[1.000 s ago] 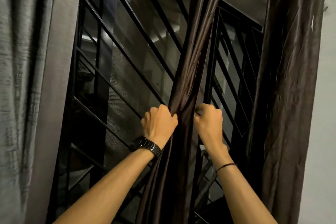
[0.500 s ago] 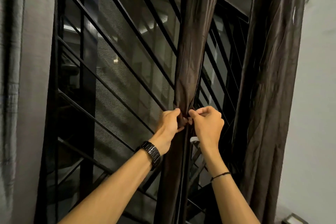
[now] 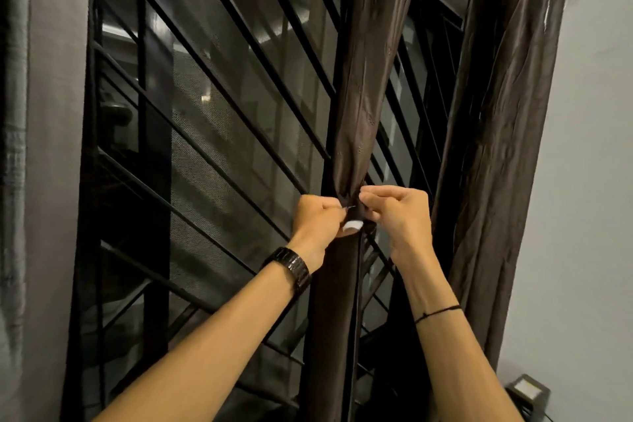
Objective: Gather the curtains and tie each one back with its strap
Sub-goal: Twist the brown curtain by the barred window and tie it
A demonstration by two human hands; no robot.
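Head view: the strap (image 3: 356, 216) is pinched by left hand (image 3: 318, 216) and right hand (image 3: 397, 216) around the gathered curtain (image 3: 356, 113); should either pinch slacken before fastening, the bundle would likely spread.

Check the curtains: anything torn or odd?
The loose dark brown satin curtain on the right has a thin white streak high up, possibly a tear, too small to tell. The gathered brown curtain and the brown strap pinched by left hand and right hand look fine.
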